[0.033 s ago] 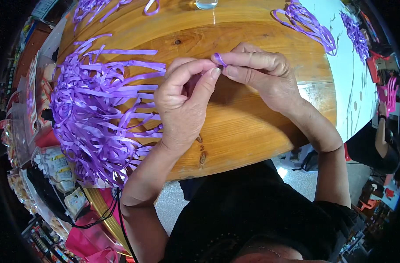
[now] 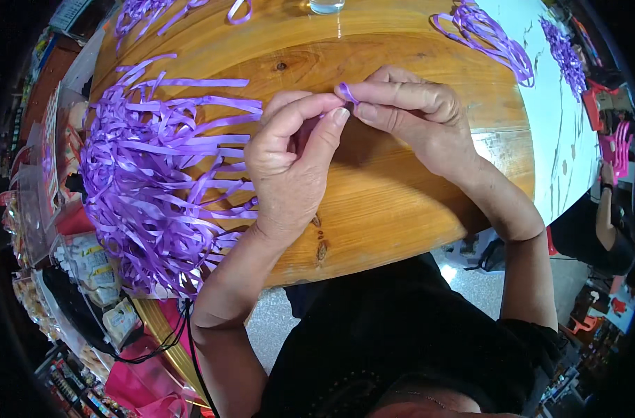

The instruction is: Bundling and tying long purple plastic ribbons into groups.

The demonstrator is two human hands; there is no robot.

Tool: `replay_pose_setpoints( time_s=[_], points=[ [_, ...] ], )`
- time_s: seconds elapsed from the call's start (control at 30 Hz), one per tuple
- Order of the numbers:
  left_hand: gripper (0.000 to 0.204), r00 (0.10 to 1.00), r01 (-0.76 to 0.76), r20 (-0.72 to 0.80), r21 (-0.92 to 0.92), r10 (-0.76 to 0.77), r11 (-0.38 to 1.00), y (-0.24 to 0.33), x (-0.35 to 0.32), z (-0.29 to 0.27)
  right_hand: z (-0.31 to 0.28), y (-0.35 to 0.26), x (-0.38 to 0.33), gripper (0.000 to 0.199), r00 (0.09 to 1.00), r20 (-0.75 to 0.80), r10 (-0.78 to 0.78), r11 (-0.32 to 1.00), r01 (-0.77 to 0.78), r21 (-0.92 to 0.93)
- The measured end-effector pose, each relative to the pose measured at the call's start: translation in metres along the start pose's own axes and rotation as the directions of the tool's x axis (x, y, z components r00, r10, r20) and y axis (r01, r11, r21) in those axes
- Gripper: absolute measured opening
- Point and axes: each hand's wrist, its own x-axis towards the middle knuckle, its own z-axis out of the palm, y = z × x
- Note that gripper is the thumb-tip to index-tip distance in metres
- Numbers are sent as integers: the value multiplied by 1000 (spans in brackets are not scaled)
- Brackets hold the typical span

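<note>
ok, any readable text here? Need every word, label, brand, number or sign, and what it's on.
None to quote; no text reads reliably.
White-and-clear packages, left side: markings too small and blurred to read.
Pale flat item, top left corner: markings too small to read.
Held purple ribbon, ribbon pile, wooden tabletop: no text visible.

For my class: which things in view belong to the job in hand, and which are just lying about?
Belonging to the job, it seems:
purple ribbon loop, at the fingertips of the left hand and right hand
ribbon pile at left
wooden table underneath

Probably just lying about:
clear glass at the top edge
black cables
pink bag, lower left
</note>
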Motion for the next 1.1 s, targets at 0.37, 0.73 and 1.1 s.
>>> replay_pose_setpoints(
  time_s=[0.37,0.73,1.1],
  points=[
    [12,999,30,23,-77,-28,997,-9,-2,1,0,-1,0,29,934,74,-350,762,330,-557],
    [6,976,167,166,-177,-138,970,5,-1,-5,-3,-3,0,20,974,85,209,959,-221,179],
    [11,846,526,185,-137,-500,839,12,1,-5,-13,3,2,28,787,321,-527,492,590,-641]
  ],
)
